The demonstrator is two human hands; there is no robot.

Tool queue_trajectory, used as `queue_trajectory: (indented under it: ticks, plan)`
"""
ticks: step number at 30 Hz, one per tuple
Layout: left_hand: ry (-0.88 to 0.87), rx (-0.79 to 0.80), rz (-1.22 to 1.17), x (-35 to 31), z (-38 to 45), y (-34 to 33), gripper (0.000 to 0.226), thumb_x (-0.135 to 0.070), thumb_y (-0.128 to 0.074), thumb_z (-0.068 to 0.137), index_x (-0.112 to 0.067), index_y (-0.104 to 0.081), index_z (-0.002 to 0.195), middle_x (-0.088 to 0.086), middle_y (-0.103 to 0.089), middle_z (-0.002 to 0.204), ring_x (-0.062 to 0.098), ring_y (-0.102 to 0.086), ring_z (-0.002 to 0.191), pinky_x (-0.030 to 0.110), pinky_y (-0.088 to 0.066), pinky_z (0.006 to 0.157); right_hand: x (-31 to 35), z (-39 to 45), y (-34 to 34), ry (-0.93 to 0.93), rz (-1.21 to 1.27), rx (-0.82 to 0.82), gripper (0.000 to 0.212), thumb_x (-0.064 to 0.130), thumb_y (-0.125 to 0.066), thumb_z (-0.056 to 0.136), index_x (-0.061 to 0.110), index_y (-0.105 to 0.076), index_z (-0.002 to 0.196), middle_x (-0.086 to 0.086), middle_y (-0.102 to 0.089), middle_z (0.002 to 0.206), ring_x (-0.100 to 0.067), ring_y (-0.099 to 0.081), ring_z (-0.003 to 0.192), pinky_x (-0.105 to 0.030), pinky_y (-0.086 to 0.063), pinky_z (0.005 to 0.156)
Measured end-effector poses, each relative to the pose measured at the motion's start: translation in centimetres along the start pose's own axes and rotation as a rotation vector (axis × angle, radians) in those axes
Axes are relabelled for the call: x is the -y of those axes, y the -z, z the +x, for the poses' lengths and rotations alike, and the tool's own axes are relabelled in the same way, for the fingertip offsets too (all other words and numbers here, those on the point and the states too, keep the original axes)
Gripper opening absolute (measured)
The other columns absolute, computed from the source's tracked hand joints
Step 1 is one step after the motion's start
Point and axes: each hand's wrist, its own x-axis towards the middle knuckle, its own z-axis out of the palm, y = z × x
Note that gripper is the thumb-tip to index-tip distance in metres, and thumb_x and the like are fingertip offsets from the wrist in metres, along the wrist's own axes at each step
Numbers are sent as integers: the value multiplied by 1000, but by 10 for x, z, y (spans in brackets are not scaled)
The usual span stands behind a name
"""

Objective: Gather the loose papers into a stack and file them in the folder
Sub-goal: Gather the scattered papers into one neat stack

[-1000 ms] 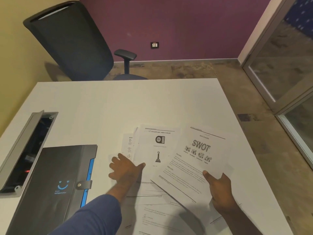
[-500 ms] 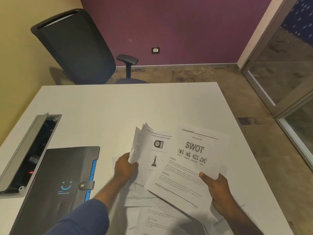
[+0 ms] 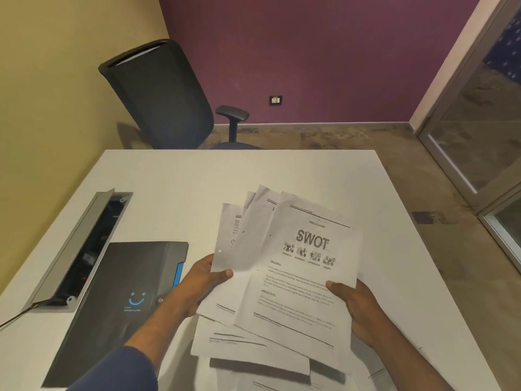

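Hands both on a fanned bundle of white printed paper sheets (image 3: 282, 263), lifted off the white rectangular tabletop (image 3: 197, 179) and tilted up toward the camera. Left hand (image 3: 201, 286), blue sleeve at the forearm, grips the bundle's left edge: thumb pressed on the front face, fingers curled behind and hidden. Right hand (image 3: 356, 309) grips the right edge the same way, thumb on top, fingers behind the paper. Top sheet carries a bold "SWOT" heading with a row of small icons beneath; three or so sheets fan out behind it to the upper left, edges not aligned. More loose white sheets (image 3: 253, 359) lie flat on the table under the bundle, near the front edge. Dark grey plastic folder with blue smiley logo and snap strap (image 3: 121, 300) lies closed, just left of the left forearm. Grey metal cable hatch (image 3: 76, 249) stands open beside the folder. Black mesh office chair (image 3: 160, 94) sits beyond the table's far side.
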Motion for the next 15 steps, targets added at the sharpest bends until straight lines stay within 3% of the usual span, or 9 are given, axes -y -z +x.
queue_trajectory:
  ticks: [3, 6, 9, 12, 15]
  plan:
    - [11, 127, -36, -11, -14, -13, 35, 1, -61, 90, -12, -61, 123, 11, -72, 118, 29, -71, 103, 33, -59, 76, 2, -3, -11, 33, -1, 56, 44, -6, -62, 85, 7, -58, 127, -18, -68, 121, -39, -65, 109, -60, -47, 97]
    - [41, 176, -99, -13, -19, -18, 39, 0, -59, 82, -8, -64, 119, 18, -69, 120, 38, -68, 104, 44, -57, 83, 6, -9, -21, 59, -57, 56, 41, -10, -61, 84, 6, -62, 122, -14, -71, 117, -35, -67, 107, -56, -49, 97]
    - [50, 150, -150, -18, -26, -24, 19, -14, -65, 86, -7, -71, 103, 14, -71, 110, 30, -70, 96, 43, -55, 87, 9, -16, -28, 110, -144, 56, 41, -9, -64, 83, 7, -64, 120, -10, -73, 114, -29, -69, 105, -50, -50, 98]
    - [-65, 262, 70, -25, -33, -37, 37, -20, -71, 88, -12, -65, 123, 8, -72, 120, 27, -68, 112, 41, -52, 97, 14, -22, -34, 172, -203, 76, 40, -7, -68, 80, 10, -66, 116, -9, -74, 111, -29, -69, 105, -50, -50, 97]
    - [-122, 219, 150, -33, -34, -46, 47, -10, -82, 75, -8, -66, 119, 9, -74, 114, 27, -70, 107, 38, -55, 94, 21, -26, -40, 215, -182, 82, 43, -8, -72, 76, 3, -66, 117, -13, -74, 110, -32, -70, 103, -49, -53, 94]
